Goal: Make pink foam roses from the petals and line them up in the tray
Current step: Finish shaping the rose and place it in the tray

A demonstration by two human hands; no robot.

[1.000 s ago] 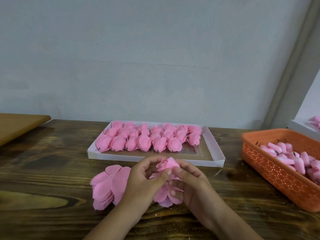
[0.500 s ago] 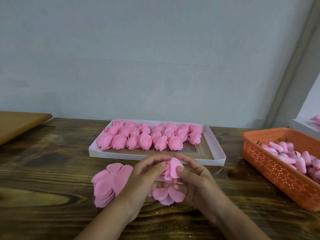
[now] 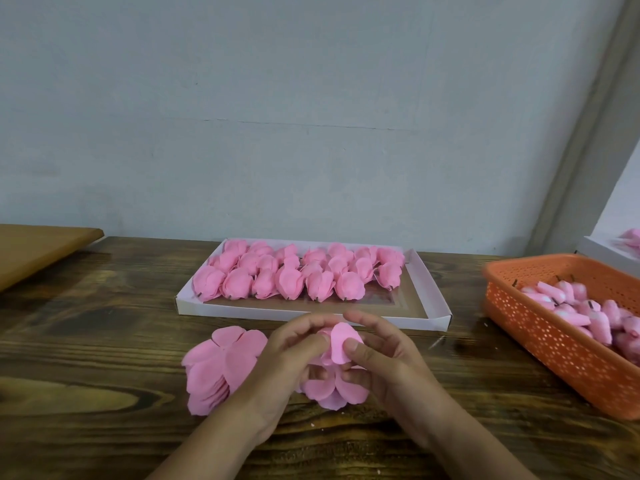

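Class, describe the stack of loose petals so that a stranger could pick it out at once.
Start at the white tray of finished roses on the wooden table. Nearer the person, by the left hand, lies the stack of loose petals. Unlike the roses around it, it lies flat and fanned, not rolled.

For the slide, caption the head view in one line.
Both hands wrap petals round a rose beside a petal stack, before a tray of finished roses.

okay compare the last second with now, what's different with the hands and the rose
Both hands, left hand and right hand, kept hold of the rose. A second ago its rolled centre showed; now a petal is folded up over it under the right thumb. The petal stack, tray and basket stayed put.
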